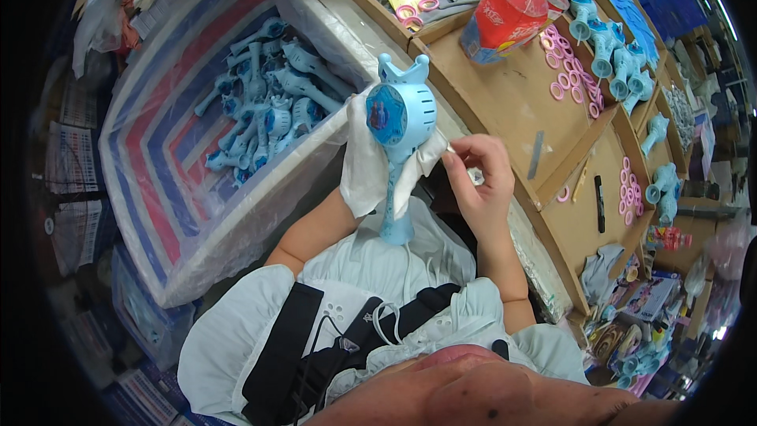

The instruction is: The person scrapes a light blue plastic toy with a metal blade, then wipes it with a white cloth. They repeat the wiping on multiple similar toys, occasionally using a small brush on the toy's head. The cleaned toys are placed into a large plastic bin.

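A light-blue plastic toy wand (404, 112) stands upright before my chest, its crown-shaped top up and a blue star-patterned picture disc on its round head. White cloth (362, 160) covers my left hand (358, 130), which holds the wand from behind. One end of the cloth passes across the handle to the right. My right hand (482, 171) is just right of the wand and pinches that end between thumb and fingers. The fingers of my left hand are mostly hidden by the cloth and wand.
A plastic-lined striped bin (139, 148) with several similar wands (260, 106) stands at left. Cardboard trays (491, 94) at right hold pink rings (571, 71), a black marker (599, 204), a red-labelled bottle (502, 15) and more blue wands (603, 47). Pink-handled scissors (417, 9) lie above.
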